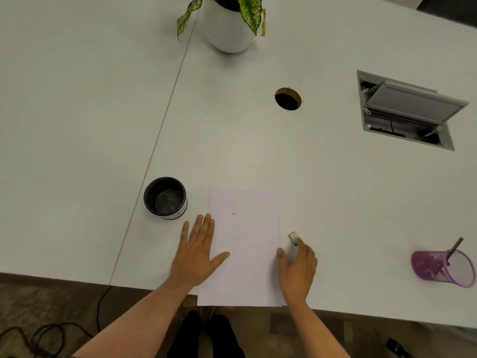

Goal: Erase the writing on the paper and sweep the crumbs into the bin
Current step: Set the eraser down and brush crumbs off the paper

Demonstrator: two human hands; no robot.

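Observation:
A white sheet of paper [245, 244] lies at the table's near edge, its bottom overhanging slightly. One small dark mark [233, 213] shows on its upper half. My left hand [197, 251] lies flat with fingers spread on the paper's left edge. My right hand [298, 267] sits just right of the paper, fingers closed around a small grey-white eraser [294, 237] that sticks out beyond the fingertips. A small black bin [165, 197] with a clear liner stands left of the paper.
A white potted plant [229, 24] stands at the far side. A round cable hole [288, 98] and an open cable hatch [407, 109] sit in the white table [77, 125]. A purple mesh pen cup [442, 267] with a pencil lies at the right.

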